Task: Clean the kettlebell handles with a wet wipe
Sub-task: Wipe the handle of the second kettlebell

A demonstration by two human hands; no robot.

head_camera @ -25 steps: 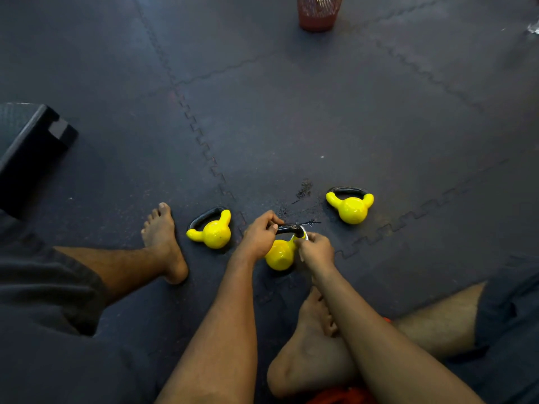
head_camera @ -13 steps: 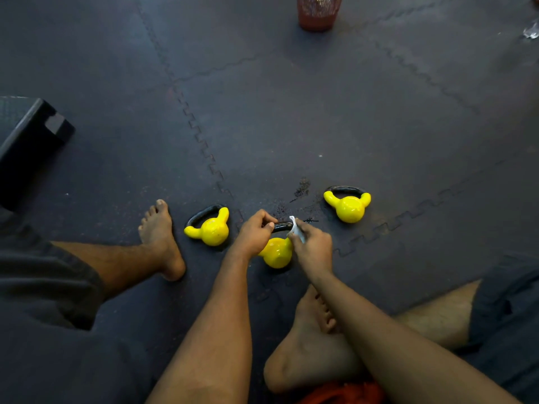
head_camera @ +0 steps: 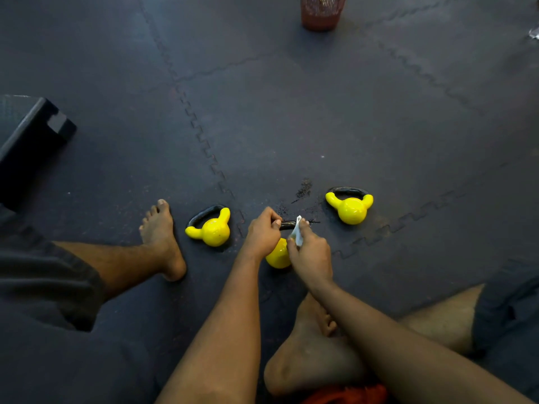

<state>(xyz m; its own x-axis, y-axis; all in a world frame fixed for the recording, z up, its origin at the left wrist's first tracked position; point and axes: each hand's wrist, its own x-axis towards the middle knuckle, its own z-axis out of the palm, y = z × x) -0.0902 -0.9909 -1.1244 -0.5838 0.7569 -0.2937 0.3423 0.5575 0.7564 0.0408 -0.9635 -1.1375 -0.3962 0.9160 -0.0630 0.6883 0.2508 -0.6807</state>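
On my feed, the middle glossy yellow kettlebell (head_camera: 278,255) stands on the dark interlocking foam floor (head_camera: 291,126), partly hidden by both hands; the left hand (head_camera: 262,233) is curled round the left end of its black loop handle (head_camera: 287,225); the right hand (head_camera: 310,252) pinches a crumpled white wet wipe (head_camera: 298,233) against the handle's right end; I see a second yellow kettlebell (head_camera: 213,228) to the left, near a bare foot (head_camera: 160,237), and a third yellow kettlebell (head_camera: 351,208) to the right, both apart from the hands; a red mesh bin (head_camera: 322,13) stands far back.
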